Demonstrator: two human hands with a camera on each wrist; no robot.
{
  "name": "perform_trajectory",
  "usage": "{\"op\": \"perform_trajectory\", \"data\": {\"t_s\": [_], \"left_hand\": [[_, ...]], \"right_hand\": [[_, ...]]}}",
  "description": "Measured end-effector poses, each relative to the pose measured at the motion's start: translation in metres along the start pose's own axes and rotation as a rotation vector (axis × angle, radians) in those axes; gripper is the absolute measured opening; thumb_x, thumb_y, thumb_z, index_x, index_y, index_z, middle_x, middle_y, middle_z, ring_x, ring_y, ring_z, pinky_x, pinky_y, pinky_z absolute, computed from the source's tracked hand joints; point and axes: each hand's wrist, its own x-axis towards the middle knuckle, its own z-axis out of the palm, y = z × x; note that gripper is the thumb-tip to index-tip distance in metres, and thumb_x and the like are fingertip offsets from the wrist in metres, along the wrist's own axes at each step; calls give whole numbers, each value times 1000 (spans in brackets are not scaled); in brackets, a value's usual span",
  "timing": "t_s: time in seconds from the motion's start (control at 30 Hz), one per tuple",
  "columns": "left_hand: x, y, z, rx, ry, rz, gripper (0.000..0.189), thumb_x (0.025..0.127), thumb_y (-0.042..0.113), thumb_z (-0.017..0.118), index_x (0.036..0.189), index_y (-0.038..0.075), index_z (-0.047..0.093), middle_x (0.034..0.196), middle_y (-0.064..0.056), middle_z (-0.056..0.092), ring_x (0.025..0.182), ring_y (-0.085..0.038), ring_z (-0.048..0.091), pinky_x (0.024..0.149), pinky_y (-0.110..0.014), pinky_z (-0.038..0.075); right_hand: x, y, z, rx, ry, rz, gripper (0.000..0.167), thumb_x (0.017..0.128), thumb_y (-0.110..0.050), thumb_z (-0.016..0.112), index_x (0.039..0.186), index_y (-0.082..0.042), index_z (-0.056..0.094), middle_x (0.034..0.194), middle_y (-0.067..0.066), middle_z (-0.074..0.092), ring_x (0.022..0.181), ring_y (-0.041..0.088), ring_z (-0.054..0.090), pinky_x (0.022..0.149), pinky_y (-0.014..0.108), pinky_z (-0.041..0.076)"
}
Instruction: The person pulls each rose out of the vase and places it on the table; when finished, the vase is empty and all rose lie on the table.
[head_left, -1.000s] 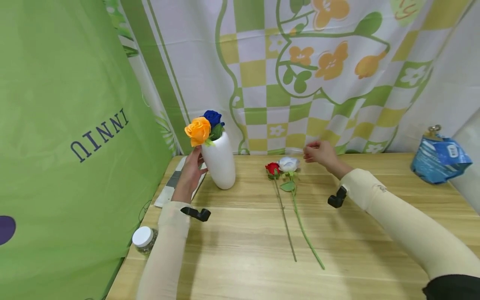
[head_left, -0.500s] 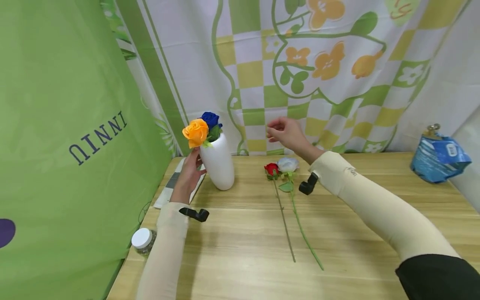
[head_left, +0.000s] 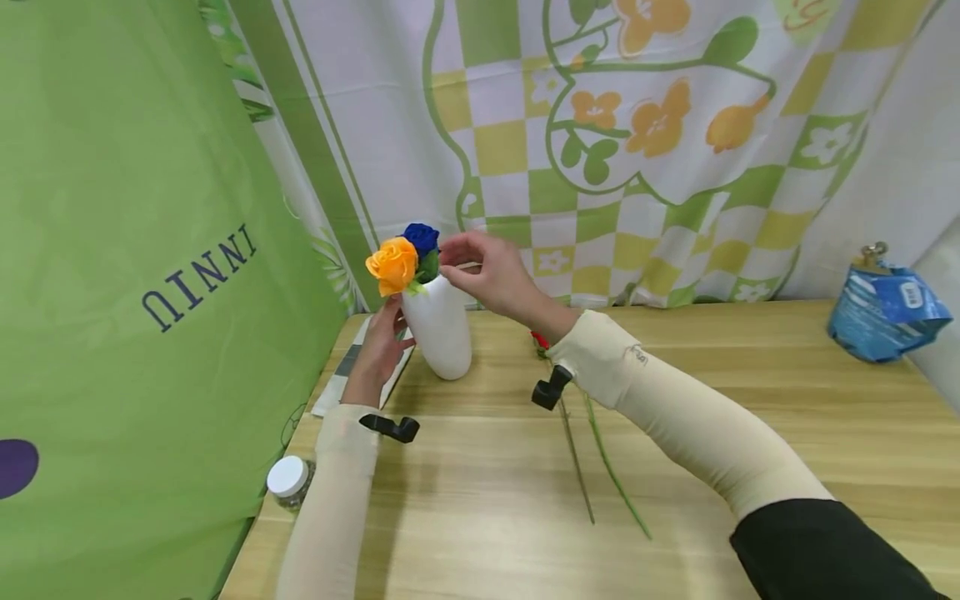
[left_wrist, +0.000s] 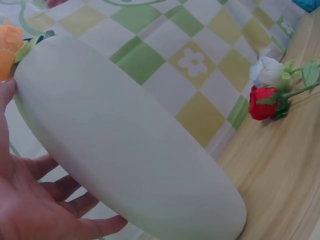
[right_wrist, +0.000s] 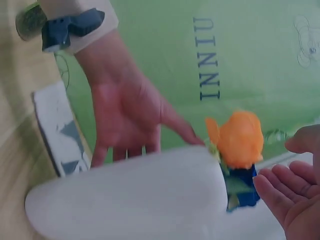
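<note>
A white vase [head_left: 442,329] stands at the left back of the table, holding an orange rose [head_left: 394,265] and a blue rose [head_left: 422,238]. My left hand [head_left: 378,346] supports the vase's left side with its fingers extended, thumb near the rim. At the blooms' right side is my right hand [head_left: 491,271], fingers loosely bent, with a gap between thumb and fingers and nothing held in the right wrist view. Behind my right wrist lies a red rose [left_wrist: 263,102], beside a white rose [left_wrist: 266,71] whose bloom is hidden in the head view; both stems show on the table.
A white-lidded jar [head_left: 288,477] sits at the left edge, behind it a folded grey-and-white cloth [head_left: 330,392]. A blue bag [head_left: 887,315] stands far right. A patterned curtain [head_left: 502,150] hangs along the back, a green sheet [head_left: 150,375] at left.
My right hand has moved left from beside the white rose, rising and then coming down to the blue rose at the vase's mouth. The left hand has stayed on the vase.
</note>
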Motion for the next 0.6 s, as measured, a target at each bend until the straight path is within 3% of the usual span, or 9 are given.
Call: {"op": "perform_trajectory", "data": {"t_s": [0.23, 0.6], "left_hand": [[2, 0, 0, 41, 2, -1, 68, 99, 61, 46, 153, 21, 38, 152, -11, 42, 133, -27, 43, 113, -61, 34], [2, -1, -4, 43, -11, 28, 65, 101, 58, 44, 153, 20, 38, 133, -3, 49, 122, -21, 47, 108, -57, 38]], "right_hand": [[7, -8, 19, -41, 8, -3, 33, 93, -8, 70, 123, 2, 64, 120, 16, 71, 109, 26, 70, 90, 30, 58], [16, -2, 43, -14, -22, 69, 38, 90, -8, 74, 124, 5, 60, 122, 19, 68, 111, 29, 70, 93, 30, 57]]}}
